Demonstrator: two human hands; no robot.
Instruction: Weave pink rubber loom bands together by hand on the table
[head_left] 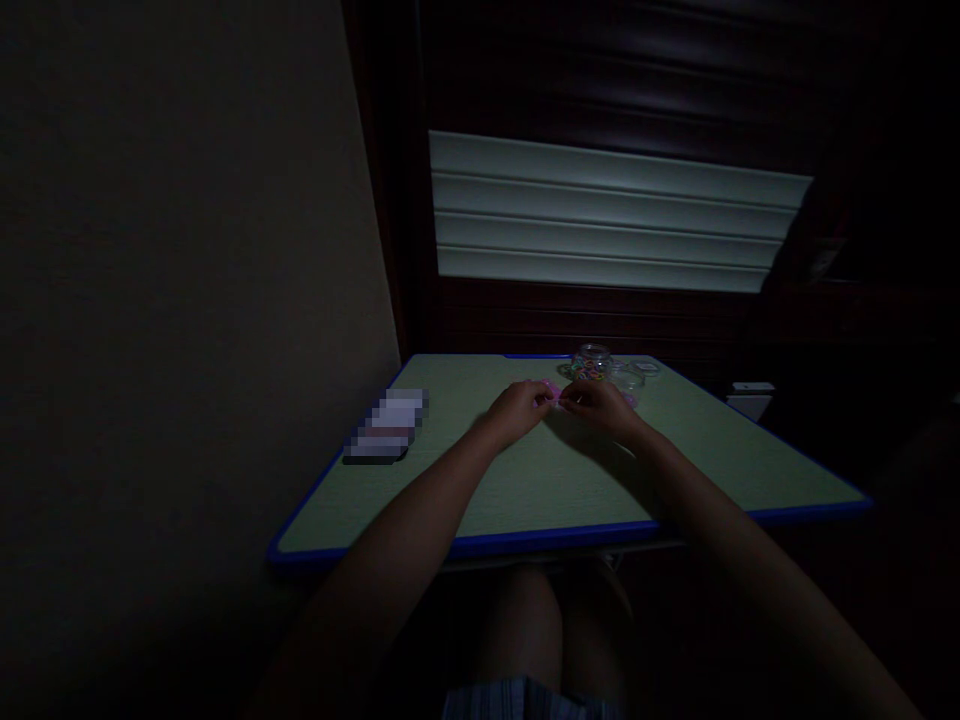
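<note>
Over the far half of the table, my left hand [519, 408] and my right hand [600, 404] meet with thumbs and fingertips pinched together. A small pink thing [551, 388] shows at the fingertips of my left hand; its kind is too dim and small to tell. The closed fingertips of my right hand are right beside it, and what they pinch is hidden. Just behind my right hand stands a clear jar [594, 361] with several small coloured pieces in it. A second clear container [628, 379], with something pinkish inside, is partly hidden by that hand.
The pale green table [465, 500] has a blue edge. A blurred-out flat item [388, 425] lies near its left side. A clear lid [646, 369] rests at the far right. The wall [225, 250] is close on the left, and a white object [750, 400] stands beyond the right edge.
</note>
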